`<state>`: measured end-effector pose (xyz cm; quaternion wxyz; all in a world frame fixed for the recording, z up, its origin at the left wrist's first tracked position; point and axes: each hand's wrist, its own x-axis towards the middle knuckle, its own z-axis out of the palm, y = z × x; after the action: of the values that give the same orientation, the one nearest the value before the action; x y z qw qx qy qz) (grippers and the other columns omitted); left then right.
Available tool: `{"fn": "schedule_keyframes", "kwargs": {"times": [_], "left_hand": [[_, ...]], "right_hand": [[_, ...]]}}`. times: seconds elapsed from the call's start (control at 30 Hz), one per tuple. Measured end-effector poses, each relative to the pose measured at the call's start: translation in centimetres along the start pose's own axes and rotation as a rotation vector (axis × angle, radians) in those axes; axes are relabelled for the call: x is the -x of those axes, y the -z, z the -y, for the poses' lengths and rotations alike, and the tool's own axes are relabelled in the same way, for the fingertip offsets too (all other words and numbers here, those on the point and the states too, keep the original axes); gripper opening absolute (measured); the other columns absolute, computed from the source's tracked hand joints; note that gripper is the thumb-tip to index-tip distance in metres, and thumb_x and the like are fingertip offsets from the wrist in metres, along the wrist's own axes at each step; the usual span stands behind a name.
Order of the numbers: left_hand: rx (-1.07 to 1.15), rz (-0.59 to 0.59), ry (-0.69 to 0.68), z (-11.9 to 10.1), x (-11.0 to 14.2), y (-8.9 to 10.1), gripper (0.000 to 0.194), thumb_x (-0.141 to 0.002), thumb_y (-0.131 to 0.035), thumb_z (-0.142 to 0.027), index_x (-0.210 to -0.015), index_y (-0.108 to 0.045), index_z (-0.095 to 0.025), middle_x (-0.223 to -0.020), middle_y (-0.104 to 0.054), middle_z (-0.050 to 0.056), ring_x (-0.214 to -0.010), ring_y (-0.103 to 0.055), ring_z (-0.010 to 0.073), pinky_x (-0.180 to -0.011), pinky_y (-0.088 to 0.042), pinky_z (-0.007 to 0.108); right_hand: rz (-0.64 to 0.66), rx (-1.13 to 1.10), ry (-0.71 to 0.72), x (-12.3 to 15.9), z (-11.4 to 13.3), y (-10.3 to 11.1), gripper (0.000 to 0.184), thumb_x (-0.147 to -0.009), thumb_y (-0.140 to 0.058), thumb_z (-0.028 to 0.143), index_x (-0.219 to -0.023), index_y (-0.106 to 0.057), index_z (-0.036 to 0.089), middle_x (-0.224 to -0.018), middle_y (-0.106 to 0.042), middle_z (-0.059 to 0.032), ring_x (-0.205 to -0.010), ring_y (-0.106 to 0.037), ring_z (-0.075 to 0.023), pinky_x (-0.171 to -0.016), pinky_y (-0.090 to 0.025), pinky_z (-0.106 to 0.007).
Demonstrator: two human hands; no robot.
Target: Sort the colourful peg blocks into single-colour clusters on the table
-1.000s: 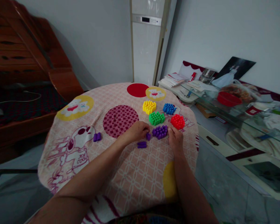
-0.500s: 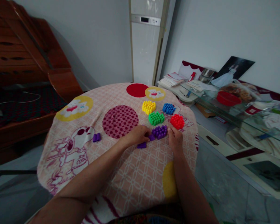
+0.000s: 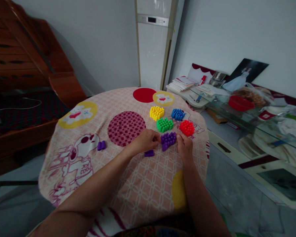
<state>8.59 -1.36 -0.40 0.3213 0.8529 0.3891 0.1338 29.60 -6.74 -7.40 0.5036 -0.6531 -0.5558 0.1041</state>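
A cluster of small purple knob-topped pieces stands upright between my two hands. My left hand is at the cluster's left side, fingers curled together; what they may hold is hidden. My right hand is closed against the cluster's right edge, and its fingertips hide whatever is between them. Just below my left hand lie loose purple pieces. Two more purple pieces lie far to the left. Behind the purple cluster are similar green, yellow, blue and red clusters.
A patterned pink cloth covers the round table. On the right, a glass-topped cabinet bears papers, a red bowl and bags. A wooden bench stands at the left, and a tall white appliance behind the table.
The purple piece that lay beside my left fingers now appears against the cluster's near left side. My left hand has drawn slightly together; my right hand stays in place.
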Motion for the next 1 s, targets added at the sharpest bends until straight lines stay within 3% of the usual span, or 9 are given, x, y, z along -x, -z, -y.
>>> {"fn": "schedule_keyframes", "kwargs": {"times": [0.2, 0.37, 0.47, 0.63, 0.87, 1.0], "left_hand": [[-0.062, 0.04, -0.064, 0.0, -0.1, -0.8, 0.016, -0.074, -0.062, -0.011, -0.084, -0.072, -0.018, -0.074, -0.071, -0.002, -0.069, -0.063, 0.0127, -0.064, -0.042, 0.02], [-0.225, -0.019, -0.214, -1.0, 0.1, -2.4, 0.021, -0.082, -0.068, -0.024, -0.102, -0.069, -0.018, -0.094, -0.074, 0.005, -0.085, -0.067, 0.0191, -0.073, -0.045, 0.026], [-0.339, -0.045, -0.196, -1.3, 0.0, -3.4, 0.025, -0.084, -0.067, -0.028, -0.106, -0.065, -0.016, -0.102, -0.073, 0.01, -0.091, -0.068, 0.0239, -0.075, -0.046, 0.029], [-0.358, -0.029, -0.167, -1.2, -0.2, -4.3, 0.027, -0.086, -0.063, -0.027, -0.11, -0.06, -0.016, -0.108, -0.072, 0.012, -0.094, -0.069, 0.0251, -0.073, -0.048, 0.031], [-0.432, -0.084, -0.1, -1.4, 0.0, -5.8, 0.028, -0.087, -0.058, -0.032, -0.109, -0.059, -0.015, -0.105, -0.073, 0.014, -0.094, -0.07, 0.0274, -0.076, -0.05, 0.034], [-0.396, -0.145, -0.068, -1.6, 0.2, -5.7, 0.032, -0.085, -0.057, -0.032, -0.112, -0.058, -0.015, -0.1, -0.074, 0.013, -0.088, -0.07, 0.0272, -0.072, -0.05, 0.034]], "right_hand": [[-0.006, 0.005, -0.011, 0.0, -0.3, -0.1, 0.034, -0.093, -0.042, 0.039, -0.067, -0.053, 0.021, -0.063, -0.053, 0.0005, -0.061, -0.044, -0.0159, -0.061, -0.031, -0.031], [0.0, 0.006, -0.018, 0.0, -0.4, -0.1, 0.034, -0.092, -0.042, 0.04, -0.071, -0.058, 0.019, -0.067, -0.057, -0.0016, -0.064, -0.049, -0.0173, -0.062, -0.033, -0.031], [0.004, 0.011, -0.017, 0.0, -0.3, 0.0, 0.035, -0.093, -0.041, 0.04, -0.07, -0.057, 0.019, -0.066, -0.057, -0.0016, -0.064, -0.049, -0.0173, -0.063, -0.033, -0.031], [0.012, 0.005, -0.015, -0.1, -0.2, 0.0, 0.036, -0.093, -0.04, 0.039, -0.071, -0.06, 0.018, -0.069, -0.06, -0.0031, -0.066, -0.051, -0.0179, -0.065, -0.035, -0.031], [0.01, 0.02, -0.018, -0.1, -0.1, 0.0, 0.037, -0.092, -0.04, 0.039, -0.072, -0.062, 0.017, -0.069, -0.062, -0.0036, -0.065, -0.051, -0.0177, -0.065, -0.036, -0.031], [0.002, 0.029, -0.027, -0.1, 0.0, 0.0, 0.037, -0.092, -0.041, 0.039, -0.071, -0.062, 0.017, -0.067, -0.061, -0.0035, -0.064, -0.05, -0.0178, -0.064, -0.035, -0.031]]}}
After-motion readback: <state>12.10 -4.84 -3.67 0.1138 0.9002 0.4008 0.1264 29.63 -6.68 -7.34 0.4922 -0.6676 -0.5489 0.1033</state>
